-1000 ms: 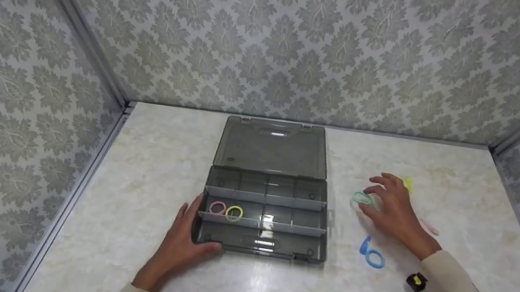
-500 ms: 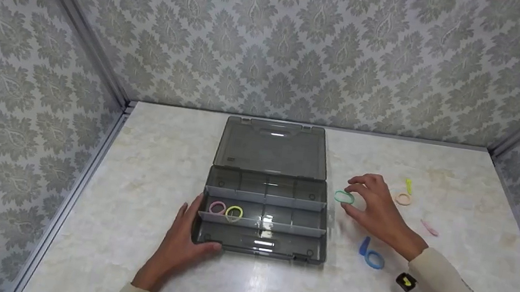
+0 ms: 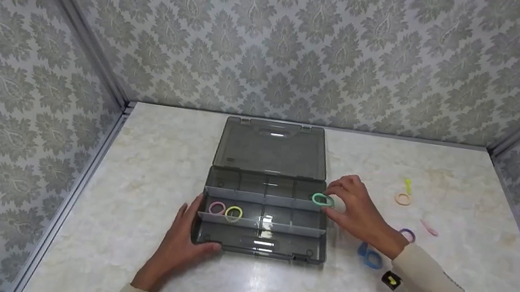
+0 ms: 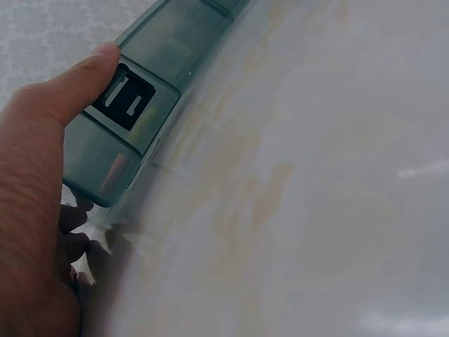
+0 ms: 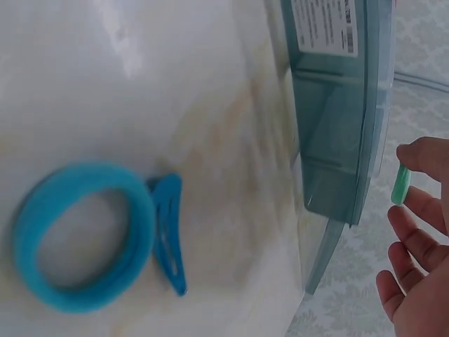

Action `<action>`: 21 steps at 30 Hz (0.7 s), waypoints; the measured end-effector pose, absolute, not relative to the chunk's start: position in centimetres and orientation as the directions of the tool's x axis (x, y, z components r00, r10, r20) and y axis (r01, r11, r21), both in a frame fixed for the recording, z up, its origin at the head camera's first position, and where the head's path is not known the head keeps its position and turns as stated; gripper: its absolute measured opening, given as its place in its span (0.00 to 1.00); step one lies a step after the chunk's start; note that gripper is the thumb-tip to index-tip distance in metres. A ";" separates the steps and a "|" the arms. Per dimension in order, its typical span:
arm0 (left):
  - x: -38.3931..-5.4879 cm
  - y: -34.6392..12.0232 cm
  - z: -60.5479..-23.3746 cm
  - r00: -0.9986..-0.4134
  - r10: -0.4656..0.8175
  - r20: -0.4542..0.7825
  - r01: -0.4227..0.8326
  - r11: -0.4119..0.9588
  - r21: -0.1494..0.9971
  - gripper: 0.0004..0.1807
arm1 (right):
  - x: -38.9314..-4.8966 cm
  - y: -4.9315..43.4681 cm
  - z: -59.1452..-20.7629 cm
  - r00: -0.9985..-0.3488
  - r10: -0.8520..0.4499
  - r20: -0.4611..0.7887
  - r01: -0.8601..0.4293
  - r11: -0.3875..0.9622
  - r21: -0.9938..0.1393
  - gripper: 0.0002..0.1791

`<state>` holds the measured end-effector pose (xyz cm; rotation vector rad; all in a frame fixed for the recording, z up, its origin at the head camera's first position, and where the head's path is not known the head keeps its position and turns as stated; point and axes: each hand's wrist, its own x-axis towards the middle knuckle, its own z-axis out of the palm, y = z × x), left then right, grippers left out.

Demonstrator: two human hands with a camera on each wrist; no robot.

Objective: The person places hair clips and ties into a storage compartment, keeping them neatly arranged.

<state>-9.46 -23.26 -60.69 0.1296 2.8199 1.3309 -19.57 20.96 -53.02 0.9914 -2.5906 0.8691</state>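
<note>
A smoky grey plastic compartment box (image 3: 227,237) lies on the table with its lid folded back. My left hand (image 3: 180,242) grips its near left corner, fingers along the side; in the left wrist view the thumb (image 4: 88,81) presses the front wall beside the dark latch. Between thumb and fingers, my right hand (image 3: 358,208) pinches a green hair tie (image 3: 315,198) over the right end of the box, near the rear divider. In the right wrist view the green hair tie (image 5: 400,184) appears edge-on. A pink hair tie (image 3: 210,208) and a yellow hair tie (image 3: 227,213) sit in the middle row's left part.
Right of the box lie a blue snap hair clip (image 3: 363,249) and a blue hair tie (image 3: 380,261). Farther right are a yellow clip (image 3: 408,186), a peach hair tie (image 3: 402,204), a pink clip (image 3: 428,228) and a purple hair tie (image 3: 413,237), partly behind my right wrist.
My right hand has carried the green hair tie leftward from the table to over the box, uncovering the peach and purple hair ties. The left hand and box have stayed put.
</note>
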 end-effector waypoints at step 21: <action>-9.7 -23.2 -60.9 -0.995 0.093 0.039 0.089 0.627 0.774 0.73 | -19.4 16.1 -53.2 -0.649 -0.643 0.407 -0.758 0.494 -0.426 0.14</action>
